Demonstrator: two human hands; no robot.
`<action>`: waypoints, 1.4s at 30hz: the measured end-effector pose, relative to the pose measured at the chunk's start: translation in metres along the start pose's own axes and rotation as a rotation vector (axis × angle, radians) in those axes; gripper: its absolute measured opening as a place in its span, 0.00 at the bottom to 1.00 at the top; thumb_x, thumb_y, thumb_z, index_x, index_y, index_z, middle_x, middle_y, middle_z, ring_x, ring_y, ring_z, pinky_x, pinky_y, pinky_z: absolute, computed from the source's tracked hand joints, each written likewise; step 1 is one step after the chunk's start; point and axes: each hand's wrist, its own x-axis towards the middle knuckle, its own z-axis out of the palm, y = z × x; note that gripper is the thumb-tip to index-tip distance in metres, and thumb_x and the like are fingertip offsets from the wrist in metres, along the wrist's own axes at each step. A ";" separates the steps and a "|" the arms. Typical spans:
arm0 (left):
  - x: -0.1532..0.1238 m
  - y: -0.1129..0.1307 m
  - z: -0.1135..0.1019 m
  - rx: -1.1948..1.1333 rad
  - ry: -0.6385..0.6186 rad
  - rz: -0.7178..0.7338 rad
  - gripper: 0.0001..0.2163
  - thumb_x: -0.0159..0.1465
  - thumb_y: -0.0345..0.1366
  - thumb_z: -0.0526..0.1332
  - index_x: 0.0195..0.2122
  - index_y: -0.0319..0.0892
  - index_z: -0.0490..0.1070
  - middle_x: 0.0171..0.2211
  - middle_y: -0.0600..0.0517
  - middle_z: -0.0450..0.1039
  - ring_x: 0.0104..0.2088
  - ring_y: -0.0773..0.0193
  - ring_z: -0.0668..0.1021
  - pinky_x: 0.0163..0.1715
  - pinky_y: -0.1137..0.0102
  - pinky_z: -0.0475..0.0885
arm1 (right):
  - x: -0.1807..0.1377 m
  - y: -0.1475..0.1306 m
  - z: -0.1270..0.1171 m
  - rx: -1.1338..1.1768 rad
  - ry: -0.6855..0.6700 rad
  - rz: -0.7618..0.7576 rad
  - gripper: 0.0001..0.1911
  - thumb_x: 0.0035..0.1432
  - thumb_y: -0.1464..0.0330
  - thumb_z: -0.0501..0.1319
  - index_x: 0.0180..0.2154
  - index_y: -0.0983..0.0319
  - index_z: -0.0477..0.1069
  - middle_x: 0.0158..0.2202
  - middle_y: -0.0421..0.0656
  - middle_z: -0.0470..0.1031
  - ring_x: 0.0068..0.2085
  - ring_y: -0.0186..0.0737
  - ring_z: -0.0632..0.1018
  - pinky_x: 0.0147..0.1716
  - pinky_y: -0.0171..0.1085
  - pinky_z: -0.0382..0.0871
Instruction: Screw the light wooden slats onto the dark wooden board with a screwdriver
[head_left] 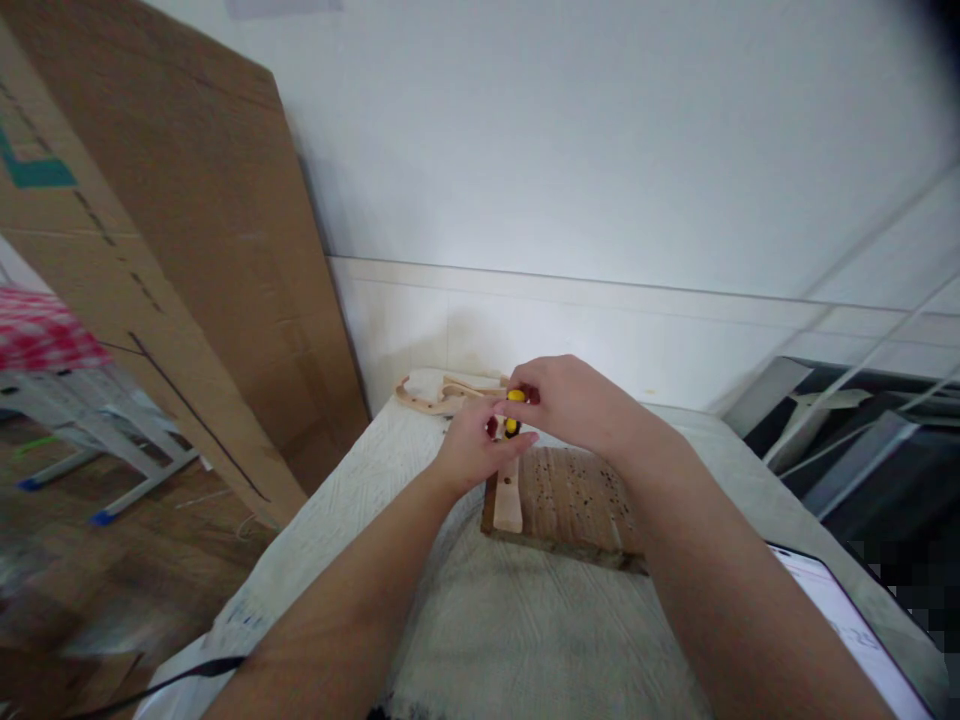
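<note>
In the head view, the right hand [564,398] has its fingers closed around the top of a yellow-and-black tool [515,397], upright over a pale strap [508,508]; the strap lies along the left edge of a wooden board [574,505] on the tabletop [532,635]; the left hand [474,447] curls beside the tool, its fingers' grip impossible to tell; a phone [847,610] lies beside the right forearm.
</note>
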 end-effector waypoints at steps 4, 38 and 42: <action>0.001 -0.003 -0.001 0.011 0.000 -0.077 0.08 0.57 0.39 0.65 0.29 0.39 0.72 0.24 0.55 0.68 0.24 0.70 0.66 0.25 0.74 0.61 | 0.001 -0.001 0.005 -0.138 0.038 0.096 0.17 0.61 0.61 0.53 0.33 0.64 0.76 0.32 0.49 0.78 0.33 0.43 0.76 0.30 0.37 0.60; 0.001 -0.002 -0.005 0.074 0.037 0.114 0.07 0.59 0.38 0.62 0.30 0.39 0.73 0.23 0.55 0.66 0.24 0.70 0.65 0.25 0.73 0.61 | 0.000 0.004 0.005 -0.101 0.011 0.143 0.15 0.62 0.60 0.54 0.38 0.62 0.74 0.32 0.47 0.78 0.34 0.42 0.76 0.30 0.36 0.61; 0.001 -0.006 -0.001 0.114 0.042 0.137 0.08 0.58 0.38 0.64 0.28 0.39 0.73 0.22 0.55 0.66 0.24 0.69 0.65 0.25 0.73 0.61 | 0.001 0.004 0.007 -0.143 0.040 0.209 0.19 0.62 0.56 0.53 0.38 0.62 0.75 0.33 0.49 0.78 0.34 0.45 0.76 0.29 0.37 0.61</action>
